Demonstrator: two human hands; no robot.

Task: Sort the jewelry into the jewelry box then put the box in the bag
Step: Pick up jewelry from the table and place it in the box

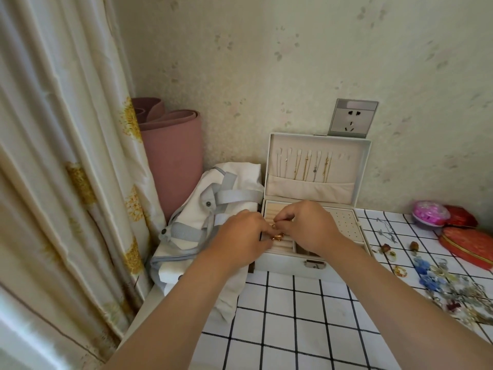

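Your left hand and right hand both pinch a small gold metal trinket over the 9 o'clock side of the open white rectangular jewelry box. Sorting step, early I'd say: loose mixed jewelry pile waits at 4 o'clock. Next: seat it in a slot, fine fingertip control. Bagging later: white canvas bag with grey straps, 9 o'clock of box.

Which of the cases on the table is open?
The white jewelry box, lid upright against the wall; the pink round case, near red pouch and far red pouch look closed.
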